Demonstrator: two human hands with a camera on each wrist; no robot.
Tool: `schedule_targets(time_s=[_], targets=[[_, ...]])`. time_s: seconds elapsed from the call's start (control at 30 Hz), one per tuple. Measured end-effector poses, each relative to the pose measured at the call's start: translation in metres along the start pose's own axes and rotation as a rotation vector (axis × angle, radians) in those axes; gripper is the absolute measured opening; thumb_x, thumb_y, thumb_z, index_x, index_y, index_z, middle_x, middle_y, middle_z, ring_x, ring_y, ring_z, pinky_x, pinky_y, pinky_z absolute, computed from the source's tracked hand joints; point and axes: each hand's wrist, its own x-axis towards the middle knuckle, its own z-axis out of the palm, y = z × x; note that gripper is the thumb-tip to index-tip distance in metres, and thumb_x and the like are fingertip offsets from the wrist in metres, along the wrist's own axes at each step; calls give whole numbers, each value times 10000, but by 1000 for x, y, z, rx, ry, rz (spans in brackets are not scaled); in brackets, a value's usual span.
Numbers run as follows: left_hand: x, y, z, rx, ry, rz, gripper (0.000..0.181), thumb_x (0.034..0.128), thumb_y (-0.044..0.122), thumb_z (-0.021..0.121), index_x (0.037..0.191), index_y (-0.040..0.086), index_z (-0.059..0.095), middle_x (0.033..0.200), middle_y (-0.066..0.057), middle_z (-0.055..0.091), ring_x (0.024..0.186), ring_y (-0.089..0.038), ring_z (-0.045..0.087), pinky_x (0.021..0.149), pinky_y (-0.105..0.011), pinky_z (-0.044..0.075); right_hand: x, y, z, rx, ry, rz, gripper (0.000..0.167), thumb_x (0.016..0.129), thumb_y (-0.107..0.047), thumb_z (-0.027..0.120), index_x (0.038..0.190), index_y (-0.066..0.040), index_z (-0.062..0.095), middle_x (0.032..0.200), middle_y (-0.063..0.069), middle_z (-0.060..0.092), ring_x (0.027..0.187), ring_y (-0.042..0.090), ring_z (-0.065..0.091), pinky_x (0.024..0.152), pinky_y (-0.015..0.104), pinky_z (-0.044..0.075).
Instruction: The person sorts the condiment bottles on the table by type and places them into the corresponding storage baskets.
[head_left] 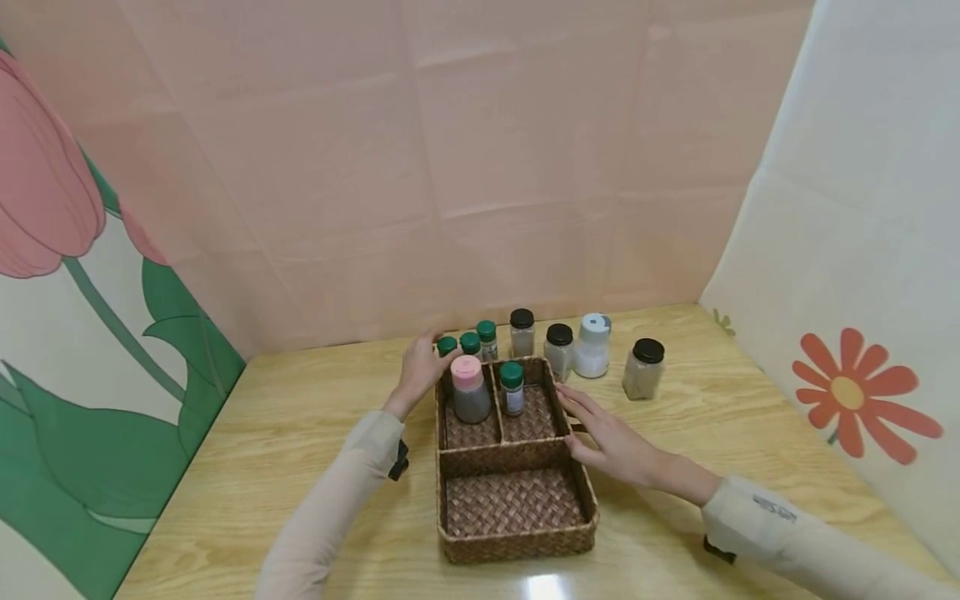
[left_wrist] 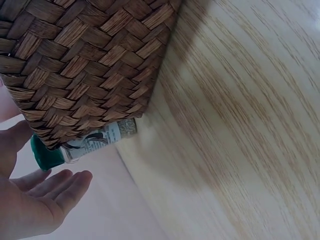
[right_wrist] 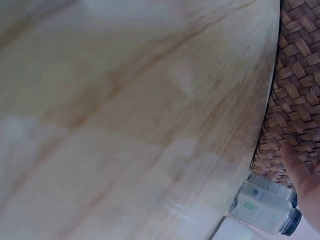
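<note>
A brown woven basket [head_left: 517, 546] with three compartments stands on the table. Its back left compartment holds a pink-capped bottle [head_left: 471, 400]; a small green-capped spice jar [head_left: 513, 392] is in the back right one. My left hand [head_left: 420, 371] reaches past the basket's back left corner to another green-capped spice jar [left_wrist: 97, 142] behind it. In the left wrist view, the fingers [left_wrist: 70, 192] are spread beside the green cap, a gap below it. My right hand [head_left: 618, 446] rests against the basket's right side, one straight finger [right_wrist: 296, 165] touching the woven wall. The front compartment is empty.
Two more green-capped jars [head_left: 487, 337] stand along the back. Black-lidded jars [head_left: 522, 337] and a white bottle [head_left: 592, 350] are behind and right of the basket. Another black-lidded jar [head_left: 643, 373] stands farther right. Cloth hangs [head_left: 480, 167] behind the table.
</note>
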Motion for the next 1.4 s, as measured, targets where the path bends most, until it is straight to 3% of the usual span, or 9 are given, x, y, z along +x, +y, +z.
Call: schedule_targets(time_s=[0.57,0.83,1.1,1.4], targets=[[1,-4,2,1,-20,-20,468,927,242,730,1287,-32,609,1237,-221,630,1065,-350,630,856,-474,540,-3,2,1,5,3,3,661,968,-134,619,1514,64,304,1603,141,235,1288,374,485,1033,534,410],[3,-3,3,-32,-8,-39,439,934,217,721,1281,-33,620,1180,-199,655,836,-244,631,708,-388,525,-1,1,1,4,-2,5,665,974,-152,614,1520,56,298,1607,134,230,1300,374,474,1041,536,401],[3,-6,2,-36,-13,-27,385,931,199,725,1230,-32,653,1068,-160,683,697,-173,561,615,-312,462,-1,2,1,3,1,-4,653,979,-169,605,1513,62,309,1603,143,238,1301,365,474,1045,530,398],[5,-10,4,-38,30,-4,305,917,186,739,1131,-28,693,878,-108,671,597,-128,494,542,-274,406,-1,3,3,3,9,-7,652,971,-148,615,1506,72,315,1602,142,240,1303,376,469,1040,536,401]])
